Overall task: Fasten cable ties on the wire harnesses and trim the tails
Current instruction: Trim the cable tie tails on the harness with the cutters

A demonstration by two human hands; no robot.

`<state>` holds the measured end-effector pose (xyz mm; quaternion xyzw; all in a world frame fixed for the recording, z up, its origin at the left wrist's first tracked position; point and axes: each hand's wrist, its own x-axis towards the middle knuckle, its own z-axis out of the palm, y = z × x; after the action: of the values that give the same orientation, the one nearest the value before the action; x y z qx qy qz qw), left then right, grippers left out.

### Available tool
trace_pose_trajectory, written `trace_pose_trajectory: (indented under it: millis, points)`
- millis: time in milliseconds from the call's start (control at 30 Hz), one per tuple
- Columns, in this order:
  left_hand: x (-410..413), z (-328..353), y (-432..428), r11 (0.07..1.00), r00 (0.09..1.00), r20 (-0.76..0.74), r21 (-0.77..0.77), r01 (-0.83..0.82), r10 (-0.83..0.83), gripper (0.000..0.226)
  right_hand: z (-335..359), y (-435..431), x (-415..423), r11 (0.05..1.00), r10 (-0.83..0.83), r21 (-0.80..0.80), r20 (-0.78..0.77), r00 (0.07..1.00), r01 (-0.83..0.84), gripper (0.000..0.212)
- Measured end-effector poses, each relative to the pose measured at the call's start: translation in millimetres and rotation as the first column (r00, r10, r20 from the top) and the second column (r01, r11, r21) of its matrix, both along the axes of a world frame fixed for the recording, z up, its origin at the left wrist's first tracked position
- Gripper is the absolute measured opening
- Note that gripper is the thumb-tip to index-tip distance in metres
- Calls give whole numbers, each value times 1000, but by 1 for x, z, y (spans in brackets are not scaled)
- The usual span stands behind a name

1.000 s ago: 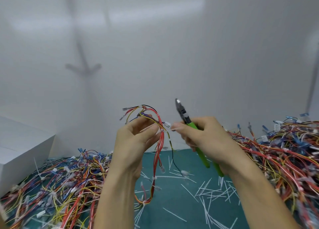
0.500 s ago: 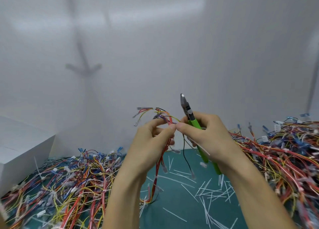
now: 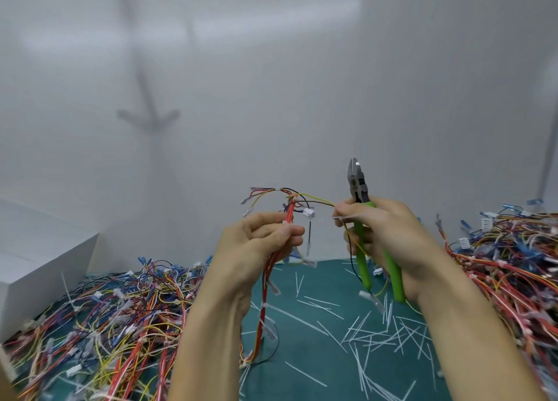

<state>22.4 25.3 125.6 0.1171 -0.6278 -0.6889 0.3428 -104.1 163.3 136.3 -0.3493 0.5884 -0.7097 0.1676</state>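
change: half a second back the fingertips of both hands were touching over the top of the bundle. now they're apart. left hand (image 3: 259,243) is centre frame, thumb and fingers pinching the red wire harness (image 3: 265,283) just under its top. right hand (image 3: 389,237) has slid toward the right of frame. it's curled round the green-handled side cutters (image 3: 362,255), with thumb and forefinger also pinching a yellow strand (image 3: 314,197) that arcs across the gap from the harness top. there's a small pale sliver at those fingertips, can't tell if it's a tie tail.

read: looks like a loose branch being drawn out sideways, not a cut. cutter jaws look together and well clear of any tie, so i'd say trimming on this one hasn't begun.

orientation: harness long axis is near vertical, leaning with its top end right of its bottom end. it hangs from the left pinch down to the green worktop (image 3: 302,349), lower centre. terminal branches fan to the upper left above the hand. a white connector (image 3: 308,212) sits just right of the pinch. a white cable tie (image 3: 263,306) is already round the trunk lower down.

cutters: nose up, tipped slightly left, handles running down-right through the palm.

cut tails (image 3: 371,337) lie scattered lower right. harness piles sit lower left (image 3: 114,319) and at the right edge (image 3: 513,267). white box (image 3: 39,258) is at the left edge.
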Motion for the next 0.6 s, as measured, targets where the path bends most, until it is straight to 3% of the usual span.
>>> trace_pose_trajectory:
  millis: [267,433,600]
  points:
    - [7,1,-8,973,989,-39,175,148,-143,14,-5,1,-8,991,44,125,-17,999,-42,8]
    - [6,4,-5,963,979,-83,185,197,-185,22,-3,0,-2,990,135,57,-39,990,-133,12]
    - [-2,4,4,994,997,-57,95,60,-55,39,-5,-14,18,991,132,4,-88,987,-133,10]
